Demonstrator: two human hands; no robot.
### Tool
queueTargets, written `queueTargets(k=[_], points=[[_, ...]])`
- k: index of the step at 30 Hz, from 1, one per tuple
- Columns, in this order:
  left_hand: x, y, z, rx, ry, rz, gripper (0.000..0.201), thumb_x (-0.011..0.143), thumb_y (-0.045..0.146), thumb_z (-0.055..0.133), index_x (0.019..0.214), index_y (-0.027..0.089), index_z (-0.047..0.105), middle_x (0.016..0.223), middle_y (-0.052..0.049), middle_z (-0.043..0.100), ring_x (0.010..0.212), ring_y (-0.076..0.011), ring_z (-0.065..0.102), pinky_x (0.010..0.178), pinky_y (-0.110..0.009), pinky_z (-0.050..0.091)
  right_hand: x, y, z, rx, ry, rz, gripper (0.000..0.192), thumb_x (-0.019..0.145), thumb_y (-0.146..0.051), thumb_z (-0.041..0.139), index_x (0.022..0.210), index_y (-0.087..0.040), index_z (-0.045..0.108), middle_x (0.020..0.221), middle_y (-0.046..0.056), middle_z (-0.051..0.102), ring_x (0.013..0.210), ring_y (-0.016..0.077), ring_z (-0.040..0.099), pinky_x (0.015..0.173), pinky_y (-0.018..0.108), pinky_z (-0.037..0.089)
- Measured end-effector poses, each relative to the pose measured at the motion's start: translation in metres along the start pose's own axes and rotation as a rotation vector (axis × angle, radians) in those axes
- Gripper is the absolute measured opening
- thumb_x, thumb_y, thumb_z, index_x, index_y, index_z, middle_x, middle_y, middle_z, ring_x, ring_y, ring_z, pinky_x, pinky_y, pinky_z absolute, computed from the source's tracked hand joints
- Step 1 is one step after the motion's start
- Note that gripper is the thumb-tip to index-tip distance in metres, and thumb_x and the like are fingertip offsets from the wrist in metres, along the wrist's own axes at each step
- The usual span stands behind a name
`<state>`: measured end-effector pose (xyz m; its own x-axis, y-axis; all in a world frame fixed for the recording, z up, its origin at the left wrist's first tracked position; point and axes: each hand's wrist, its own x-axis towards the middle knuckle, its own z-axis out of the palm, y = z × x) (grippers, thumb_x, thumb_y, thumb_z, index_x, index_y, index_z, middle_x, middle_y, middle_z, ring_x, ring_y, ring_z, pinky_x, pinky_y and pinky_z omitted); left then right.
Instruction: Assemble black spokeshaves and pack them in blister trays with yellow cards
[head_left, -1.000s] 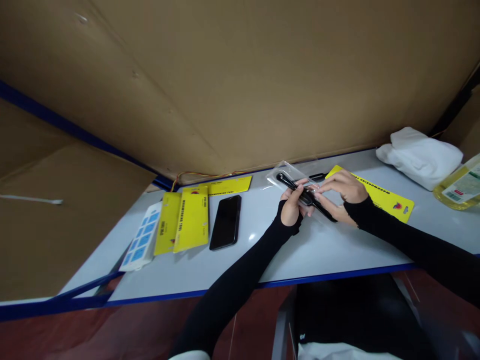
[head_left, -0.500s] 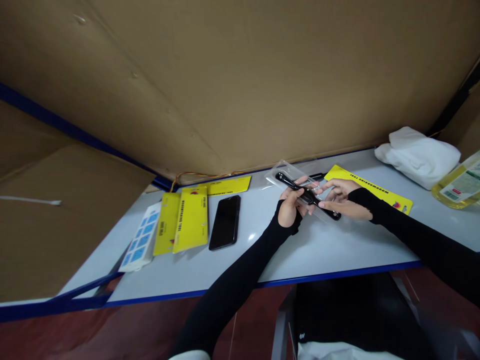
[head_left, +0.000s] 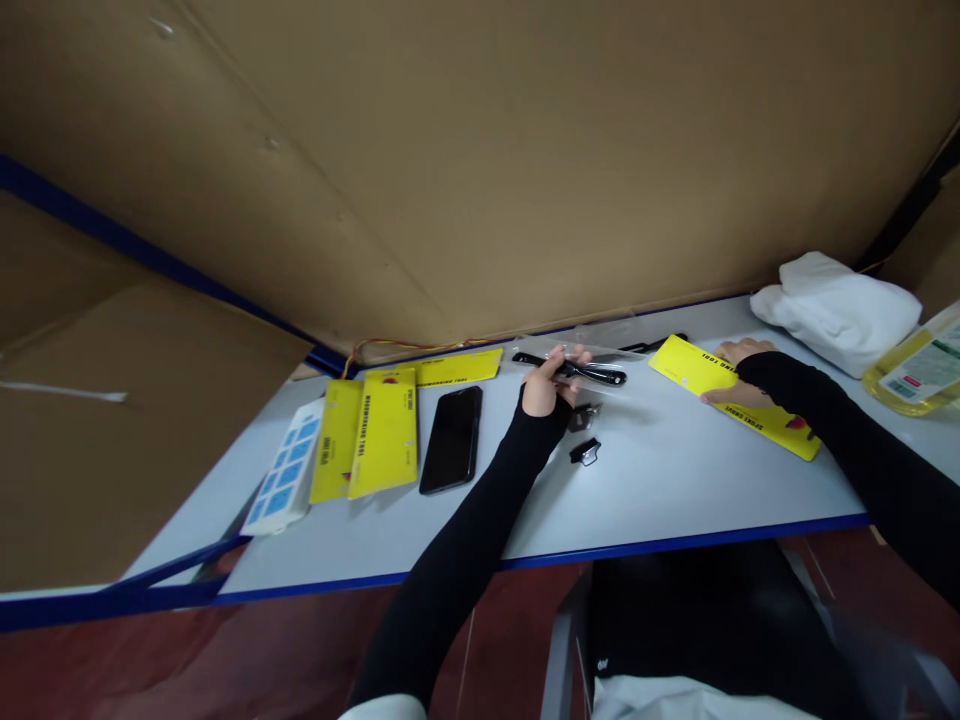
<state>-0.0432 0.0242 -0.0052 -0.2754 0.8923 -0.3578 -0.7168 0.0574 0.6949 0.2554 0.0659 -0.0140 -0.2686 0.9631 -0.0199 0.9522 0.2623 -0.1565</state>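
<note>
My left hand (head_left: 546,388) holds a black spokeshave (head_left: 600,375), with clear plastic film (head_left: 622,352) around and behind it. Below that hand lie a small dark plate (head_left: 581,418) and a small black shaped piece (head_left: 586,453), both on the table. My right hand (head_left: 739,375) grips a yellow card (head_left: 690,365) printed "SPOKE SHAVE", fingers at its far edge and thumb at the near one. Another black handle (head_left: 667,343) lies behind, between the film and the card.
Several yellow cards (head_left: 384,430) lie at the left beside a black phone (head_left: 451,440) and a white case with blue labels (head_left: 289,470). To the right are a white cloth bundle (head_left: 836,310) and a bottle of yellow liquid (head_left: 915,365). A cardboard wall (head_left: 525,180) rises behind the table.
My left hand has moved left with the spokeshave. My right hand has left the spokeshave and taken hold of the yellow card. The two small pieces now show on the table.
</note>
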Motion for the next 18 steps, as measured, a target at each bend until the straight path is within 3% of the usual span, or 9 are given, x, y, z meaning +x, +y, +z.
queueTargets(k=[4,6,8,10,14,18], points=[[0.008,0.001,-0.007,0.014,-0.008,0.046,0.026,0.091,0.005,0.056,0.115,0.011,0.058,0.095,-0.016,0.076,0.078,-0.0216,0.077,0.039,-0.019,0.033,-0.005,-0.005,-0.015,0.154,-0.066,0.059,0.05,0.082,-0.052,0.071,0.117,-0.017,0.06,0.091,0.012,0.072,0.073,0.0257,0.066,0.065,0.035,0.048],[0.011,0.0,-0.01,0.035,-0.007,0.07,0.03,0.09,0.007,0.059,0.12,0.011,0.058,0.101,-0.016,0.076,0.079,-0.0214,0.077,0.041,-0.019,0.035,-0.008,-0.008,-0.026,0.401,-0.034,0.071,0.042,0.087,-0.051,0.065,0.116,-0.022,0.056,0.085,0.006,0.073,0.062,0.0207,0.063,0.058,0.032,0.045],[0.014,0.0,-0.013,0.061,-0.019,0.096,0.035,0.089,0.012,0.064,0.124,0.014,0.058,0.108,-0.015,0.075,0.082,-0.022,0.077,0.043,-0.02,0.039,-0.013,-0.014,-0.035,0.705,-0.023,0.048,0.047,0.087,-0.06,0.063,0.116,-0.025,0.053,0.086,0.005,0.076,0.057,0.0183,0.061,0.052,0.03,0.043],[0.016,-0.001,-0.016,0.08,-0.04,0.116,0.038,0.087,0.015,0.069,0.123,0.016,0.058,0.11,-0.014,0.075,0.087,-0.0233,0.077,0.047,-0.02,0.042,-0.02,-0.021,-0.041,0.93,-0.134,-0.03,0.054,0.083,-0.069,0.065,0.112,-0.025,0.054,0.083,0.004,0.076,0.052,0.0166,0.06,0.048,0.027,0.041],[0.016,-0.002,-0.019,0.128,-0.088,0.195,0.036,0.08,0.018,0.077,0.113,0.016,0.062,0.102,-0.013,0.075,0.093,-0.0272,0.077,0.052,-0.022,0.047,-0.033,-0.035,-0.041,0.934,-0.343,-0.12,0.05,0.076,-0.066,0.075,0.097,-0.025,0.058,0.072,0.002,0.074,0.047,0.0153,0.059,0.044,0.026,0.039],[0.019,0.0,-0.022,0.137,-0.123,0.303,0.035,0.077,0.02,0.078,0.109,0.018,0.063,0.101,-0.011,0.075,0.094,-0.0282,0.076,0.046,-0.02,0.042,-0.036,-0.035,-0.038,0.859,-0.314,-0.115,0.041,0.077,-0.058,0.074,0.095,-0.025,0.059,0.071,0.001,0.075,0.049,0.0172,0.063,0.047,0.027,0.044]])
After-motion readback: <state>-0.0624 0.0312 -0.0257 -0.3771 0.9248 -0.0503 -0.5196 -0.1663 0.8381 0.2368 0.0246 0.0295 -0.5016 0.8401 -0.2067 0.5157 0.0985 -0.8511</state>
